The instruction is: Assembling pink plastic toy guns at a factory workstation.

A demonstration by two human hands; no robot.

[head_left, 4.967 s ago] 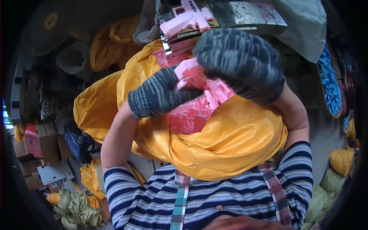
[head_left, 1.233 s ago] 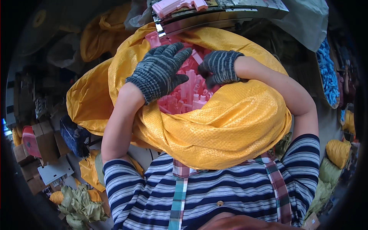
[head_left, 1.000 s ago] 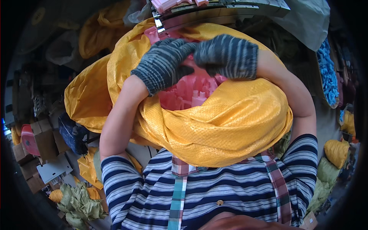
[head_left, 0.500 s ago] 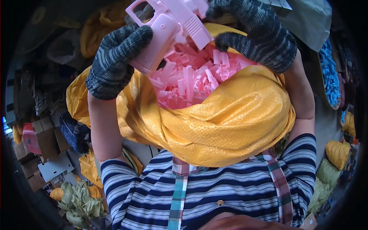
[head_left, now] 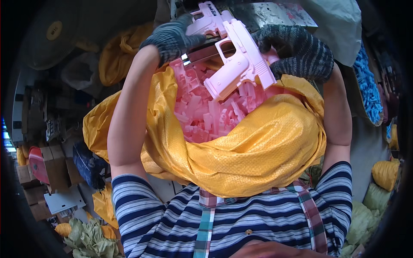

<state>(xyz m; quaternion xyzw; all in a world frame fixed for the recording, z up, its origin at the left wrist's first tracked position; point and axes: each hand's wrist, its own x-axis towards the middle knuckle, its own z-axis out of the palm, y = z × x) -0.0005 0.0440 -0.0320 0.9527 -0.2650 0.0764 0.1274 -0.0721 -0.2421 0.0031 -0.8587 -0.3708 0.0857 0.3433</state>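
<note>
Sacking (head_left: 258, 150), yellow and open-mouthed, is resting against my chest, filled with pink moulded parts (head_left: 206, 120). Above it, I am gripping a pink toy pistol (head_left: 238, 64): right hand (head_left: 297, 51) fingers curled around its rear, left hand (head_left: 172, 38) clamping its front.

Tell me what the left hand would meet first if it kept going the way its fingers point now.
Probably the pink toy gun. The left hand points rightward, its fingertips at a second pink piece lying against that gun. Past it sits the right hand. Depth is unclear.
</note>
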